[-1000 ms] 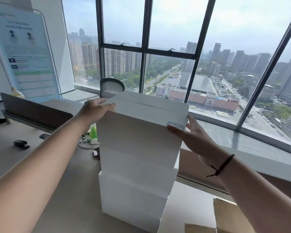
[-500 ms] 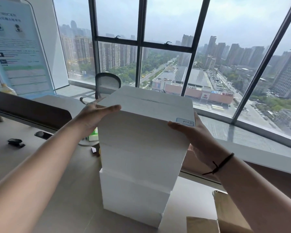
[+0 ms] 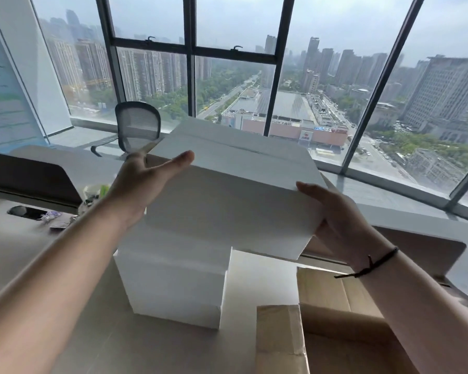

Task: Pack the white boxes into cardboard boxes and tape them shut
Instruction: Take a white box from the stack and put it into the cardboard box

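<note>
A white box (image 3: pixel 227 201) is held in the air between both hands, tilted and shifted right of the stack. My left hand (image 3: pixel 143 179) presses flat on its left side, thumb over the top edge. My right hand (image 3: pixel 333 211) grips its right end, with a black cord on that wrist. Under it, a stack of white boxes (image 3: pixel 173 282) stands on the desk (image 3: pixel 97 344). An open cardboard box (image 3: pixel 333 327) with raised flaps sits at the lower right.
A mesh office chair (image 3: pixel 137 128) stands by the window. A dark desk divider (image 3: pixel 30 176) runs along the left, with small clutter (image 3: pixel 92 195) near it. A poster stand (image 3: pixel 3 85) is at far left. A second divider (image 3: pixel 416 244) lies behind my right arm.
The top white box has been lifted off the stack and carried right, toward the cardboard box. Both hands moved with it, and the view swung right and down.
</note>
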Demonstrator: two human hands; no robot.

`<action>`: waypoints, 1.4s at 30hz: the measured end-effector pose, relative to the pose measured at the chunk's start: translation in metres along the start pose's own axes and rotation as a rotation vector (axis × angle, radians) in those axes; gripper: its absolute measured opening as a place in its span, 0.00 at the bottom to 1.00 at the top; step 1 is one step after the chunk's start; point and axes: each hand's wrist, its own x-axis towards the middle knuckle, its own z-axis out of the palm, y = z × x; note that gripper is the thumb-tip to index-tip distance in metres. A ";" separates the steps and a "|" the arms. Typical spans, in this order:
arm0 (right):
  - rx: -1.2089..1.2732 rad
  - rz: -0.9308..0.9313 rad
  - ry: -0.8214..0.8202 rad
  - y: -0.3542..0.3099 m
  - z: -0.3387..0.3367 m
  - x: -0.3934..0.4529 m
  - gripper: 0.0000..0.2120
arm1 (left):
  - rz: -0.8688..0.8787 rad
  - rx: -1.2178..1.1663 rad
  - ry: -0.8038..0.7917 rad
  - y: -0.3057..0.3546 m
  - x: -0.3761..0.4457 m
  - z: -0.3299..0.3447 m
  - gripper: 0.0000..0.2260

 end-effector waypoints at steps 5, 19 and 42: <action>0.033 -0.009 0.061 -0.006 -0.088 -0.043 0.26 | 0.031 0.020 -0.022 0.018 -0.042 0.086 0.18; -0.075 0.033 0.206 0.030 -0.329 -0.164 0.18 | -0.187 0.109 -0.146 -0.052 -0.193 0.311 0.31; -0.097 0.204 0.068 0.122 -0.376 -0.201 0.31 | -0.395 0.078 -0.098 -0.128 -0.293 0.332 0.21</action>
